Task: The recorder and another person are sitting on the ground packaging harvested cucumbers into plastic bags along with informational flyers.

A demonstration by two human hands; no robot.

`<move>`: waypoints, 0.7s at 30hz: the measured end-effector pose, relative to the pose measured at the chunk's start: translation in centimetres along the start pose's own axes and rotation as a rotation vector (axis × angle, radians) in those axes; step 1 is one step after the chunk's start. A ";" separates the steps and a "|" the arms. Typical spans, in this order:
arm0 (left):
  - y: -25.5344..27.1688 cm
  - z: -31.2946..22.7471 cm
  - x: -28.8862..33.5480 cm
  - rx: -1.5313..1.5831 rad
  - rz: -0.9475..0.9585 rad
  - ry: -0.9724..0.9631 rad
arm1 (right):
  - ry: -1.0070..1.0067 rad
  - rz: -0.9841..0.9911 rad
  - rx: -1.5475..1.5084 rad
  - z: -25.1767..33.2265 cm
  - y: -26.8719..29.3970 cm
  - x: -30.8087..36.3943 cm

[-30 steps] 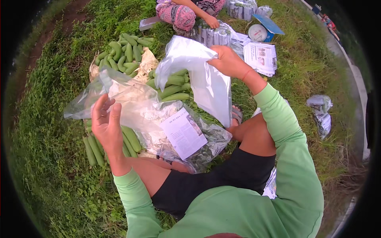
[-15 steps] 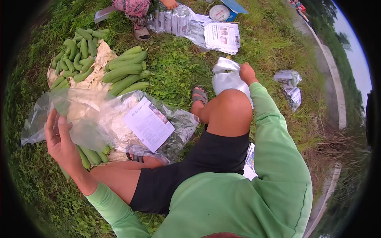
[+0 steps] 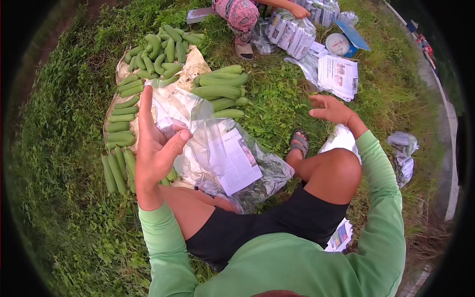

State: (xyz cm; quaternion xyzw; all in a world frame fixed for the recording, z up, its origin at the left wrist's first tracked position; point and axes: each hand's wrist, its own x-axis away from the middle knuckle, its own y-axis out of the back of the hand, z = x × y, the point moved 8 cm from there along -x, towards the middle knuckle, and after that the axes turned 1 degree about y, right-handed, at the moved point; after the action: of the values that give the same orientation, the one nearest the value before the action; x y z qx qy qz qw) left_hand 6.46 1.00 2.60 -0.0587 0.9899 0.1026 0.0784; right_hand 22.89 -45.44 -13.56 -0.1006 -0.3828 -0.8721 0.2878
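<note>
Where clear plastic bag (image 3: 190, 110) extends rightward from nearer left hand (image 3: 154, 156), hold cannot be told; right hand (image 3: 332, 109) empty, fingers parted.

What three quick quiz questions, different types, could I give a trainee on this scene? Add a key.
1. True or false: the person's right hand is empty.
2. Which lies beside the dial scale? (a) black shorts (b) newspapers (c) green vegetables
3. Fill in: of the person's two hands, the ____ is nearer the clear plastic bag.

Key:
1. True
2. b
3. left hand
</note>
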 end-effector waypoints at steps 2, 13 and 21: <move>-1.3 -0.3 -0.4 0.138 0.103 -0.030 | 0.263 0.163 -0.086 13.0 -1.3 -0.3; -1.0 0.6 -0.8 -0.038 -0.070 -0.021 | 0.595 0.374 -0.272 28.0 -9.8 -2.4; 2.2 2.6 -0.9 -0.041 -0.236 -0.004 | 0.676 -0.026 -0.128 30.3 -6.4 -0.5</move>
State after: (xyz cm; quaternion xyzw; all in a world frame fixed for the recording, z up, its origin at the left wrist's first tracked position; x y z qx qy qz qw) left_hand 7.42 3.81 0.69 -0.1763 0.9736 0.1130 0.0909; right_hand 18.22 -19.83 3.14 0.1812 -0.2113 -0.8818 0.3806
